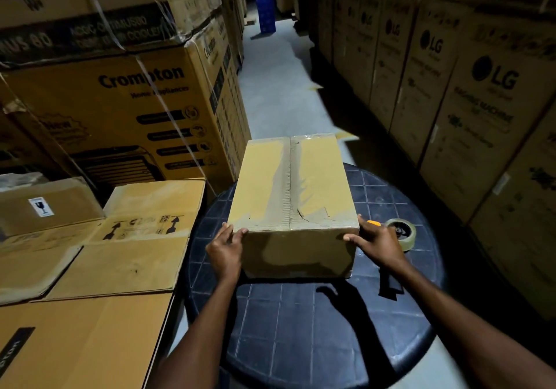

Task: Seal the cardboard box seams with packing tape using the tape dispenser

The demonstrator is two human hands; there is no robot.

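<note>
Where we stand: over the cardboard box, which sits on a dark round table with its long sides running away from us.
Box top: both flaps are closed and meet at a centre seam. Glossy tape lies along that seam and across the near top edge, with a torn patch just right of the seam.
Left hand: we grip the box's near left corner, thumb on the near face just under the top edge, fingers wrapped onto the left side.
Right hand: we grip the box's near right corner, thumb stretched across the near face, fingers curled onto the right side.
Tape dispenser: on the table just right of the box's near right corner, partly hidden behind our right hand. Its clear roll stands on edge, and a small orange part shows between roll and box. We cannot tell whether the hand touches it.
Left of the box: flattened cartons printed with arrows, and past them a strapped Crompton carton.
Right of the box: a row of LG cartons, well apart from it.
Beyond the box: a pale floor forming an aisle, with a blue crate far down it.
</note>
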